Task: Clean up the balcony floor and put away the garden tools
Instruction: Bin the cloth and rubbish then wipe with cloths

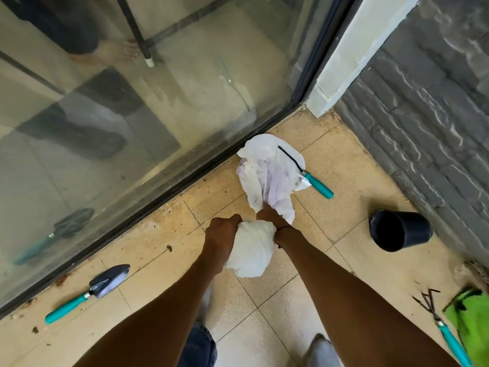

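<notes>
A white plastic bag hangs over the tan tiled floor, and my right hand grips its lower part. My left hand holds a crumpled white wad between the two wrists. A teal-handled tool with a thin black shaft lies partly on the bag. A trowel with a teal handle lies on the floor at the left, by the glass door. A teal-handled hand rake lies at the lower right.
A black pot lies on its side at the right, near the dark stone wall. A bright green cloth sits in the lower right corner. Bits of dirt line the glass door's track. My feet stand below the arms.
</notes>
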